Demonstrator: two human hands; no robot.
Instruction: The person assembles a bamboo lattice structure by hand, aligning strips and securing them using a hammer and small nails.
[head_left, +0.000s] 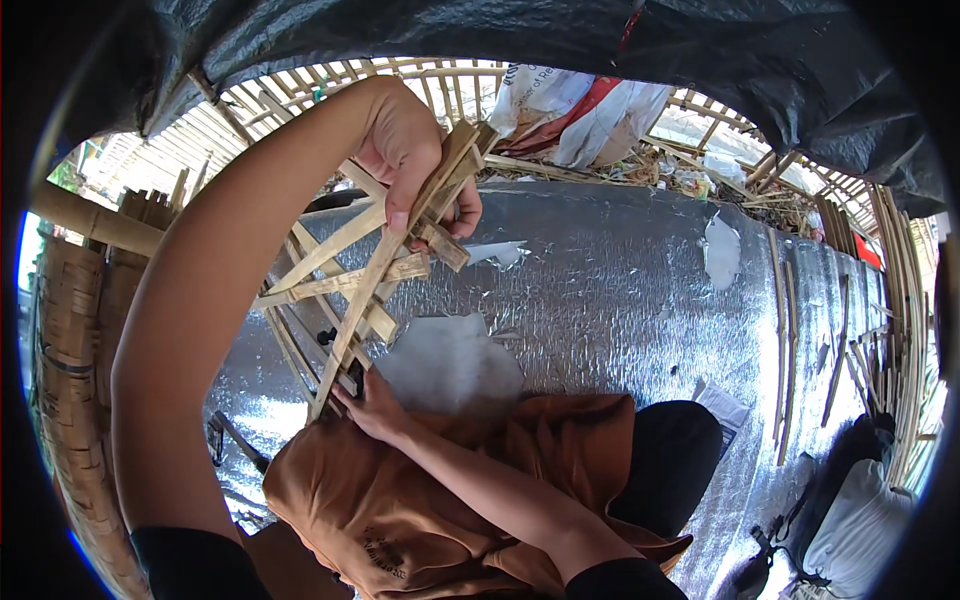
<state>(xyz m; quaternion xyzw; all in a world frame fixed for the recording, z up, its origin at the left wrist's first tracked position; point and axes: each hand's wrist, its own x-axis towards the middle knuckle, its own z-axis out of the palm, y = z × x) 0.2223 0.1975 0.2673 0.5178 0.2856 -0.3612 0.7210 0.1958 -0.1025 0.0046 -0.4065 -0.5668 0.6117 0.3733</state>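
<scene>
A lattice of crossed bamboo strips (pixel 345 275) stands tilted above my lap, its strips splayed out to the left. At its upper end my left hand (pixel 410 155) grips a bundle of strips, thumb on the near side and fingers curling round behind. Lower down, my right hand (pixel 372 405) holds the bottom of the lattice, with the fingertips partly hidden by the strips. A small black piece beside the right fingertips is too small to name. Brown cloth (pixel 400 500) covers my lap under the lattice.
A silver foil mat (pixel 620 310) with torn white patches spreads over the floor. Loose bamboo sticks (pixel 783 350) lie at right, near a grey-white bag (pixel 860 530). A bamboo wall panel (pixel 75 350) stands at left. Black sheeting (pixel 660 40) hangs overhead; plastic sacks (pixel 580 110) lie behind.
</scene>
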